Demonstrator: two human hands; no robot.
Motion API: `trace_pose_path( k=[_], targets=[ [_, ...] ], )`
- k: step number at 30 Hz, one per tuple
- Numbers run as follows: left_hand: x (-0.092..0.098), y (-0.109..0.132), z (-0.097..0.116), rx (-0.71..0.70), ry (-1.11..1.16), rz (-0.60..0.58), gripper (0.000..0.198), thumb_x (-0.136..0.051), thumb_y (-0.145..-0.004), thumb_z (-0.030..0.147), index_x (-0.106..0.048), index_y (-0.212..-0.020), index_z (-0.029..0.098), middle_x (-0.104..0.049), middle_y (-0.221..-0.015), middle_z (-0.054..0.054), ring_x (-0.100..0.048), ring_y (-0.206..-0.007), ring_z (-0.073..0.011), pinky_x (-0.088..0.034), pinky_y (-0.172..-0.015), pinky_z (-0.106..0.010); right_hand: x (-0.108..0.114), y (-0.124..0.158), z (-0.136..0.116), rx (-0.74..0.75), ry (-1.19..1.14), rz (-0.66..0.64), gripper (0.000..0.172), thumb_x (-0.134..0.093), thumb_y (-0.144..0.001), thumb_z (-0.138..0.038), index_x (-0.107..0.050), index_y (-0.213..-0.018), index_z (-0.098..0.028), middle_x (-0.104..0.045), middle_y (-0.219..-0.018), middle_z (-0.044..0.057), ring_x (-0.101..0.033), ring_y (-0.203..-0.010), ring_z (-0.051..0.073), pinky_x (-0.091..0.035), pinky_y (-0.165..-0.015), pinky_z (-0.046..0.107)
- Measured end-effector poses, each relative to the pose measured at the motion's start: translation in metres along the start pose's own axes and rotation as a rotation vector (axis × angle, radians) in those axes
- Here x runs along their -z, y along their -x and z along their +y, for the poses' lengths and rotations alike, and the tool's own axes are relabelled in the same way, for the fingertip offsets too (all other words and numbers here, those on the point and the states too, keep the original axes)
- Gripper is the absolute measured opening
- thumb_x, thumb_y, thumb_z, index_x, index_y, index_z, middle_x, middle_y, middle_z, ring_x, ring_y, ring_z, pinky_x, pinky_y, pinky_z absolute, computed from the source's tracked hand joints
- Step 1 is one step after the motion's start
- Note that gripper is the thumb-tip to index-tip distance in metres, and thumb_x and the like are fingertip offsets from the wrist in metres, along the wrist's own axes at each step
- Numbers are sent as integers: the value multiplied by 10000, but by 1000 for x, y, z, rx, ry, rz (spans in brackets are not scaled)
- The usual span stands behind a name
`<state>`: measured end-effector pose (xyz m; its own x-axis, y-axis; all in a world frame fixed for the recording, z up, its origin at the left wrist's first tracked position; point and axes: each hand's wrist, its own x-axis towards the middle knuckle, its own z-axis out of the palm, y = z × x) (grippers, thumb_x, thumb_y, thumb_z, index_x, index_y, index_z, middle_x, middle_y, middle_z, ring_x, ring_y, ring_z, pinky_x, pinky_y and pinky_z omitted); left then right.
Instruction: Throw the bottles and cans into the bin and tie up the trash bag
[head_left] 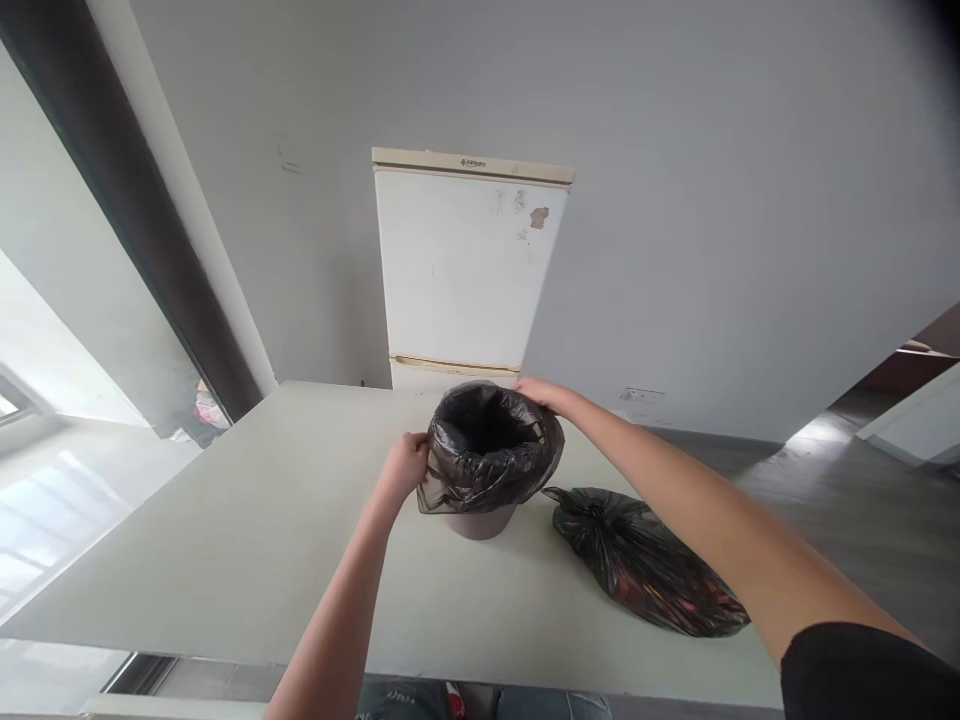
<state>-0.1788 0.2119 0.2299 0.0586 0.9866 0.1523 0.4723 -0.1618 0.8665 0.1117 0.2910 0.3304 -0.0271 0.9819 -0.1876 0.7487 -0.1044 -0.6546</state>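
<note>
In the head view, a bin [480, 526] stood upright on the pale worktop [315, 500], a little right of its middle and towards the far edge. A black liner [506, 478] lay inside it and folded over its rim, hanging loosely around the outside so that only the lower part of the bin showed. The left hand [407, 460] grasped the liner's overhanging edge on the left side, its fingers curled in. The right hand [537, 391] touched the liner at the far right of the rim; its fingertips were hidden, so whether they were closed on the plastic could not be told. To the right and nearer, a knotted black bag [649, 570] lay on its side, reddish contents showing through, partly behind the right forearm. Beyond the worktop's far edge stood a white fridge [465, 265] with scuffed patches at its upper right.
</note>
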Motion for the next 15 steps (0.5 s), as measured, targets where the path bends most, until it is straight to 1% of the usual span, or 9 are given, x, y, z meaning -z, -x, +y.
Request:
trace_pose_path(
  k=[2, 3, 5, 7, 9, 10, 12, 13, 15],
  targets=[
    [-1, 9, -7, 0, 15, -68, 285, -511, -851, 208, -790, -803, 173, -734, -784, -98, -684, -868, -289, -504, -820, -365, -5, 5, 16, -84, -132, -118, 147, -799, -766, -260, -707, -706, -162, -739, -727, 118, -675, -670, 247, -567, -698, 364],
    [-2, 17, -11, 8, 42, -73, 283, -515, -865, 230, -792, -839, 177, -750, -818, -92, -694, -895, -286, -509, -838, -362, -6, 10, 24, -115, -195, -156, 167, -787, -788, -309, -714, -729, -170, -752, -753, 132, -695, -692, 260, -587, -700, 375],
    [-2, 35, -15, 80, 166, -33, 320, -529, -917, 331, -787, -1042, 189, -763, -897, -77, -706, -918, -267, -526, -837, -350, -5, 25, 36, -147, -311, -189, 276, -709, -873, -450, -719, -788, -188, -772, -828, 154, -734, -780, 281, -621, -740, 386],
    [-4, 54, -15, 230, 364, 33, 443, -568, -943, 494, -712, -1245, 203, -755, -939, -64, -710, -865, -242, -547, -769, -334, -1, 45, 46, -154, -403, -207, 438, -584, -944, -605, -714, -848, -198, -780, -913, 164, -751, -880, 291, -635, -797, 388],
    [-6, 70, -13, 360, 566, 38, 569, -649, -904, 620, -667, -1283, 195, -754, -972, -70, -714, -830, -227, -563, -724, -324, 4, 66, 53, -160, -516, -220, 526, -543, -951, -698, -716, -924, -202, -782, -1004, 151, -744, -943, 283, -635, -816, 378],
    [-7, 77, -11, 387, 656, 9, 593, -703, -871, 641, -675, -1243, 180, -758, -992, -81, -720, -844, -227, -574, -734, -325, 6, 76, 57, -164, -580, -215, 516, -589, -934, -702, -721, -966, -204, -780, -1041, 136, -734, -950, 271, -630, -804, 364],
    [-10, 84, -9, 384, 815, -42, 577, -808, -803, 612, -704, -1133, 150, -768, -1002, -99, -731, -880, -235, -585, -772, -325, 5, 94, 65, -155, -708, -151, 421, -735, -881, -609, -727, -1013, -209, -771, -1059, 103, -708, -908, 231, -609, -763, 321],
    [-12, 86, -9, 379, 877, -46, 564, -843, -777, 587, -713, -1101, 144, -772, -990, -100, -734, -881, -236, -585, -776, -323, 2, 101, 70, -146, -772, -96, 363, -781, -859, -536, -725, -1021, -215, -766, -1044, 86, -694, -877, 210, -597, -748, 305],
    [-18, 85, -12, 387, 966, -7, 551, -875, -748, 545, -718, -1095, 146, -777, -969, -95, -740, -870, -238, -581, -755, -318, -10, 110, 78, -128, -884, 7, 274, -784, -837, -419, -707, -1021, -230, -755, -1003, 60, -680, -833, 190, -588, -742, 302]
  ],
)
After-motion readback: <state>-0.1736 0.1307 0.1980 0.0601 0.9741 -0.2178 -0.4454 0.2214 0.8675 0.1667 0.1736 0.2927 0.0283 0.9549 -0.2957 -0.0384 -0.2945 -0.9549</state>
